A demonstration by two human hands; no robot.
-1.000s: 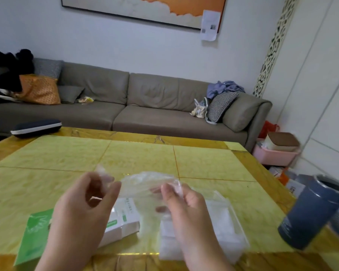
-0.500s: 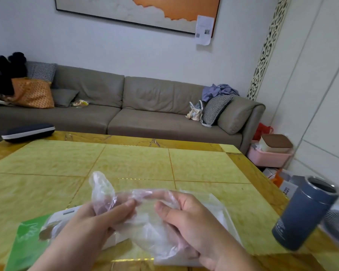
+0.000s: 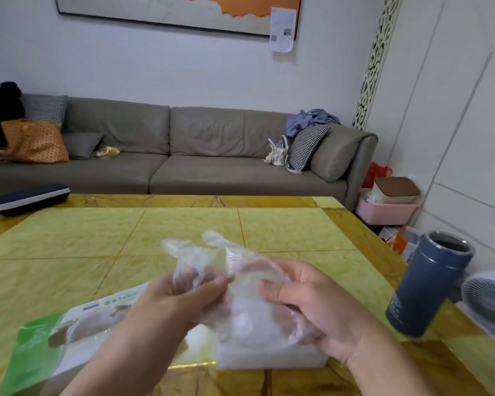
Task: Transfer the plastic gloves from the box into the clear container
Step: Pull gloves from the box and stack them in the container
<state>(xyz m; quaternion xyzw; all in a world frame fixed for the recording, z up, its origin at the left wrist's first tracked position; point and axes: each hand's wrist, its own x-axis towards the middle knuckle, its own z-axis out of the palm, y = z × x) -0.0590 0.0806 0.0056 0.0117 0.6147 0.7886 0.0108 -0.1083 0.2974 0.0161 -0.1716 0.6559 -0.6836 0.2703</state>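
Both hands pinch a crumpled plastic glove above the surface: left hand, right hand. It hovers over the clear container, which already holds gloves; the green-and-white box lies beside it, so the transfer seems midway.

On the yellow-tiled worktop: green-and-white cardboard glove box at near left, clear plastic container just right of it. Above the container, crumpled clear plastic glove, between left hand and right hand. Dark blue cylindrical flask at right edge. Dark flat case at far left. Behind the worktop, long grey sofa.
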